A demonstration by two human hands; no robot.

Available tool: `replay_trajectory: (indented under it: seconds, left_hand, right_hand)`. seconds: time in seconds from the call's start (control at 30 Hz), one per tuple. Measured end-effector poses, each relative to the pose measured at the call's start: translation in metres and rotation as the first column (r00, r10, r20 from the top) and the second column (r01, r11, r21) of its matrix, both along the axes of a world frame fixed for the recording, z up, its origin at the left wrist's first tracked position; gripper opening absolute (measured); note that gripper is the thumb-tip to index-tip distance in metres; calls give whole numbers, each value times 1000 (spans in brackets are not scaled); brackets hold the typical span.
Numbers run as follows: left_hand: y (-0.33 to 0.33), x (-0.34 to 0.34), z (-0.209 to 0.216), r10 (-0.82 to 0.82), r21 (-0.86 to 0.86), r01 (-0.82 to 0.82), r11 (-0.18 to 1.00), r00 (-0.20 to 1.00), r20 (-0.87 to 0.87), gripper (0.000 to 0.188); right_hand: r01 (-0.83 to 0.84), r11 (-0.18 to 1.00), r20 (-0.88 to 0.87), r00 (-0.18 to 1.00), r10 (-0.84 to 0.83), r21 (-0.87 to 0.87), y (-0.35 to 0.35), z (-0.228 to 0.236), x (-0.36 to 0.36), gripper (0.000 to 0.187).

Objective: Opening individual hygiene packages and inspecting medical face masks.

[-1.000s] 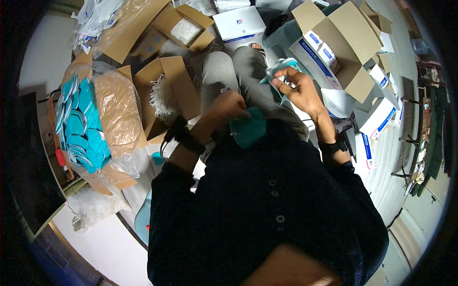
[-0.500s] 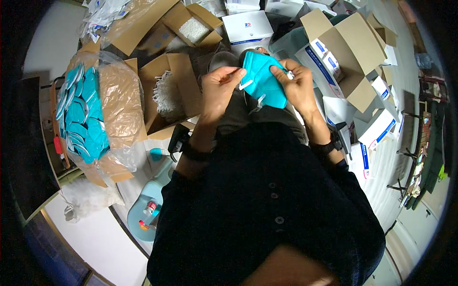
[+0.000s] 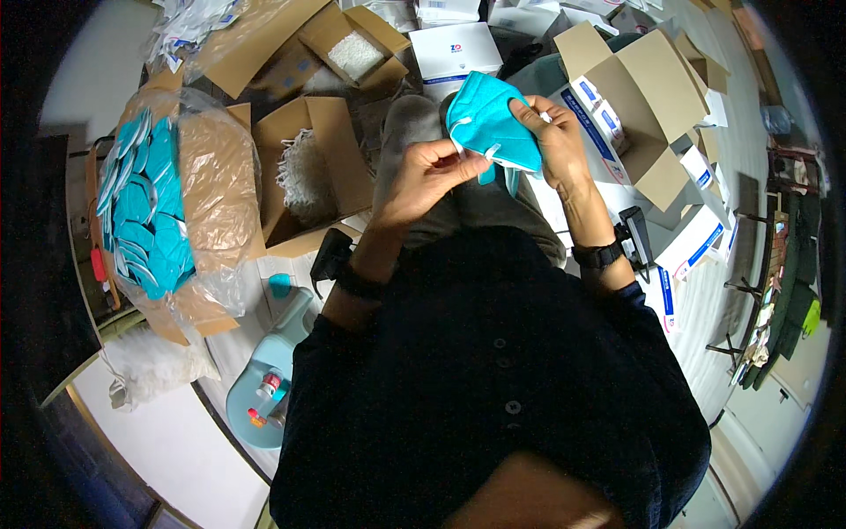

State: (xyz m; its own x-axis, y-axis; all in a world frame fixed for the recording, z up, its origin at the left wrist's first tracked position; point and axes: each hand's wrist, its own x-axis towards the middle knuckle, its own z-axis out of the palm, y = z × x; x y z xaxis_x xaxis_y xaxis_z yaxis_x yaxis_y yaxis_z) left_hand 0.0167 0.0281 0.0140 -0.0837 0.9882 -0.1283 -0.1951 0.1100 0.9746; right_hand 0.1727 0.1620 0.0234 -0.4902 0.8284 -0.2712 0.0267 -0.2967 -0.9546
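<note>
A folded turquoise face mask [image 3: 490, 116] is held up over my lap. My right hand [image 3: 560, 141] is closed on its right side, thumb on top, with a bit of white showing by the fingers. At the mask's lower edge my left hand [image 3: 432, 176] pinches a small white piece, which looks like an ear loop or its end. Another small white piece shows near the mask's left edge. Turquoise bits hang below the mask, partly hidden by my fingers; I cannot tell if they belong to a second mask.
On the left, a plastic-lined carton [image 3: 220, 189] holds many turquoise masks [image 3: 145, 212]. Beside it, a cardboard box [image 3: 339, 145] contains white straps [image 3: 302, 176]. A white box [image 3: 456, 51] stands ahead; an open carton [image 3: 652, 106] is at right. A bottle lies on a pale-blue stool [image 3: 256, 375].
My left hand has moved right and down from the mask's upper left to its lower edge. The mask has turned slightly in my right hand, which still holds it.
</note>
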Motion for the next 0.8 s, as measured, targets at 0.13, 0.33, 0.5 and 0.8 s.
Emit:
replay_trajectory:
  seconds: [0.13,0.33,0.5,0.8]
  left_hand:
    - [-1,6,-1,-47,-11,47,999,999,-14,18]
    - [-31,-39,9,-14,121,39,992,980,-200,25]
    - [-29,-40,10,475,-86,-492,866,758,448,26]
    - [-11,-42,11,110,-234,-60,970,972,209,33]
  right_hand:
    - [-42,999,59,997,41,1,4,0,0,18]
    - [2,983,92,996,-19,182,39,-14,27,16]
    - [-112,977,221,973,70,183,40,-9,29,25]
    - [-349,815,229,935,270,464,17,17,9,37]
